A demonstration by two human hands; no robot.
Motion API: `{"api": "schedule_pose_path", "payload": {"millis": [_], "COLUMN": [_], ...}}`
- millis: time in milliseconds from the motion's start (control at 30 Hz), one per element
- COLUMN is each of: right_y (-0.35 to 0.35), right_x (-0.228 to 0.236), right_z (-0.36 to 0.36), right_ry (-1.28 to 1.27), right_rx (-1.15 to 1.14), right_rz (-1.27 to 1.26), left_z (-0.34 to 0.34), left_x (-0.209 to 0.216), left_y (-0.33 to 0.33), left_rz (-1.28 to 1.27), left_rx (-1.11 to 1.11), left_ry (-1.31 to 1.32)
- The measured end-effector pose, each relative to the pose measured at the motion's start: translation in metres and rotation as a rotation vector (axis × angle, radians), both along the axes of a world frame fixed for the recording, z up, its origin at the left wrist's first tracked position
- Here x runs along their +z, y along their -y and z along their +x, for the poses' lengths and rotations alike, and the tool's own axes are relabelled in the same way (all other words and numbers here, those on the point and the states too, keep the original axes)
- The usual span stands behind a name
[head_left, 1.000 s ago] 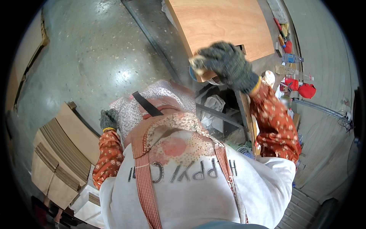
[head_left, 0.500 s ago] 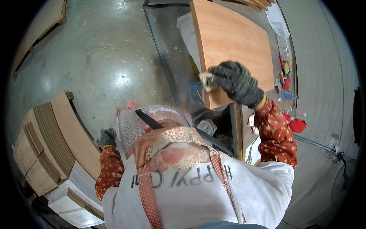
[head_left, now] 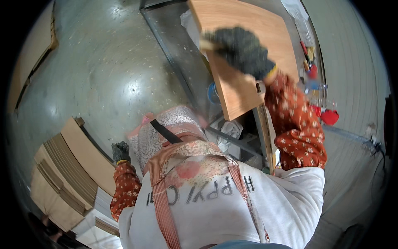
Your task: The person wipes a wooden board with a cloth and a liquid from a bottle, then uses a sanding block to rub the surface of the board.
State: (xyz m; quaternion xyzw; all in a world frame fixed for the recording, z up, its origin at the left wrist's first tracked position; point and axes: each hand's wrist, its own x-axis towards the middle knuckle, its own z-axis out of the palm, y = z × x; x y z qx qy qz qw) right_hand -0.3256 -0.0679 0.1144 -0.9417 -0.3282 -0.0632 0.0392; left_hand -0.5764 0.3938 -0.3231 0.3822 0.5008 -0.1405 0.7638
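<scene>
Your right hand, clamped on a pale pad (blurred), has moved up the board's left edge, baring the stretch toward its near corner; left hand's grip: can't tell.

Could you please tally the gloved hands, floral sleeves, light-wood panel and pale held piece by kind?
Gloved hands: 2 (left hand, right hand)
Floral sleeves: 2
Light-wood panel: 1
Pale held piece, blurred: 1
Total: 6
</scene>
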Motion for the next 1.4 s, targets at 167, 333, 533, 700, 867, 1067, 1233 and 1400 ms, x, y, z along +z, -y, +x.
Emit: {"api": "schedule_pose_path", "payload": {"millis": [167, 333, 533, 700, 867, 1067, 1233, 1400], "right_y": [0.015, 0.01, -0.01, 0.043, 0.036, 0.101, 0.105, 0.145], "right_x": [-0.003, -0.021, -0.049, -0.019, -0.01, -0.018, -0.013, 0.0], "right_z": [-0.207, -0.33, -0.311, -0.292, -0.276, -0.278, -0.277, -0.299], "right_ry": [-0.142, -0.066, 0.213, 0.36, 0.306, 0.353, 0.408, 0.492], "right_rx": [-0.101, -0.493, -0.508, -0.629, -0.379, -0.707, -0.465, -0.686], "right_rz": [-0.051, 0.097, 0.085, 0.159, 0.097, 0.077, 0.037, 0.048], "left_z": [0.067, 0.137, 0.182, 0.164, 0.123, 0.113, 0.134, 0.142], "left_x": [0.01, 0.047, 0.094, 0.109, 0.1, 0.103, 0.161, 0.222], "left_y": [0.007, 0.04, 0.09, 0.118, 0.116, 0.118, 0.14, 0.177], "left_rz": [0.0, -0.118, -0.126, -0.169, -0.244, -0.152, -0.1, -0.009], "left_rx": [-0.039, -0.244, -0.447, -0.571, -0.53, -0.46, -0.202, -0.281], "left_ry": [0.064, 0.22, 0.342, 0.398, 0.254, 0.247, 0.442, 0.553]}}
